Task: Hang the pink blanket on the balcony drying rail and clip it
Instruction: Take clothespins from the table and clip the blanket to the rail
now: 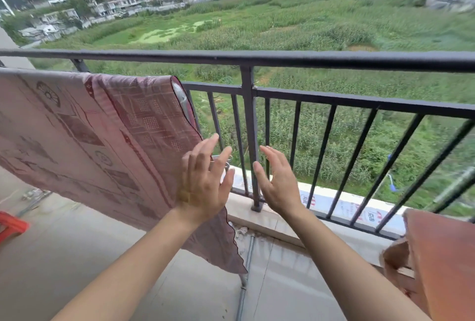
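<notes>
One pink blanket (84,127) is draped over a rail on the left side of the balcony, just inside and below the top bar of the dark railing (282,59); the rail that carries it is hidden under the cloth. The fabric is a dusty pink printed with darker maroon shapes: wheel-like rounds and slanted blocks on the left part, a checked and dotted panel on the right part. Its hem is scalloped with a dark trim, and the lower right corner hangs down to a point above the floor (77,256). At the upper right edge something silvery (181,98) peeks from under the cloth (you cannot tell what it is).

Your left hand (205,187) is raised with its back to the camera, fingers straight and spread, pointing up and to the right; it holds nothing. It overlaps the blanket's right edge in view, but contact cannot be judged. Your right hand (277,184) is lifted beside it, palm turned toward the left hand, fingers extended and loose, also empty, in front of the railing post. Both forearms reach forward from the bottom of the view
</notes>
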